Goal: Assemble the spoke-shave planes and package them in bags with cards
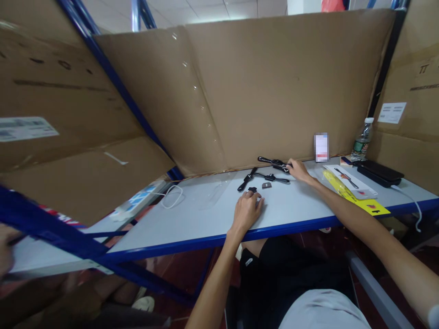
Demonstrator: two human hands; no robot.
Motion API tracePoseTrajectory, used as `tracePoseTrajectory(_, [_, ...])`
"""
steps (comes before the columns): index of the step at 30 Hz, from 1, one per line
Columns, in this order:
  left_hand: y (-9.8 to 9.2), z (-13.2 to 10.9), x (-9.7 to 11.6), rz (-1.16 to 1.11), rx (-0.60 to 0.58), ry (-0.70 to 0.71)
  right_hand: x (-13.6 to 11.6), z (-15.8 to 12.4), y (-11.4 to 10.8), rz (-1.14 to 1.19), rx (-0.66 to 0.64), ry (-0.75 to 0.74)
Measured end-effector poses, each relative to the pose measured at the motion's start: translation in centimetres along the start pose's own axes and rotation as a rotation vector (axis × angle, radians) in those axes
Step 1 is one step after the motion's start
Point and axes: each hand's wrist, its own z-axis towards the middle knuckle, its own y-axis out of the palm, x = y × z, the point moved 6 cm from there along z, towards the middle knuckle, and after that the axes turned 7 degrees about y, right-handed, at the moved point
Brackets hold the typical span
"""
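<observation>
Left hand (247, 210) palm-down on the white tabletop (192, 221), fingers lying loosely together and gripping nothing, tips just touching a small black piece (253, 189) at 12 o'clock of the hand. Right hand (299, 170) farther back, at 2 o'clock from the left, fingertips on the near end of a black watch strap (272, 162) lying close to the cardboard wall (274, 82). Cannot tell whether pinching that end or only resting on it: too small, and dark against dark.

Between the two hands, a second black strap (271, 177) and, at its 9 o'clock, a third strap (247, 179) lying slantwise. Touching or merely close, hard to say. Just at 3 o'clock of the small black piece, a grey-brown bit (266, 185), kind unclear.

At 4 o'clock of the right hand, partly hidden by the right forearm: a yellow packet (338, 185), a white box (353, 183) printed with a strap, and a yellow tag (372, 206) at the tabletop's blue edge. Beyond, a black case (379, 171), a clear bottle (362, 139) and a blurred-out card (321, 147) standing against the cardboard.

At 9 o'clock of the left hand, a looped white cable (173, 196), far end lost toward a white power strip (137, 204). At the far 9 o'clock edge of the view, part of another person's hand (5, 251), cut off, beside a blue strut (51, 228).
</observation>
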Motion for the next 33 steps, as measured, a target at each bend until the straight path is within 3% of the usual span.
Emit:
tracePoseTrajectory(4, [-1.6,-0.3,-0.3,0.034,0.252,-0.039,-2.2,-1.0,0.8,0.202,-0.125,-0.177])
tracePoseTrajectory(6, [-1.8,-0.4,-0.2,0.075,0.275,-0.051,-3.5,-1.9,1.6,0.242,-0.243,-0.259])
tracePoseTrajectory(11, [-0.5,-0.2,-0.2,0.182,0.103,-0.036,-5.0,-3.7,3.6,0.284,-0.536,-0.387])
tracePoseTrajectory(15, [1.0,0.1,-0.9,0.133,-0.049,-0.023,-4.3,-4.0,4.3,0.309,-0.636,-0.378])
tracePoseTrajectory(20, [2.0,0.3,-1.8,0.007,-0.077,-0.005,-3.4,-4.0,4.2,0.211,-0.610,-0.377])
tracePoseTrajectory(25, [2.0,0.3,-1.8,-0.019,-0.084,-0.024,-5.1,-2.1,2.4,0.155,-0.267,-0.358])
tracePoseTrajectory(33, [1.4,0.0,-1.2,0.001,-0.079,-0.014,-10.4,0.5,6.1,-0.197,-0.442,-0.445])
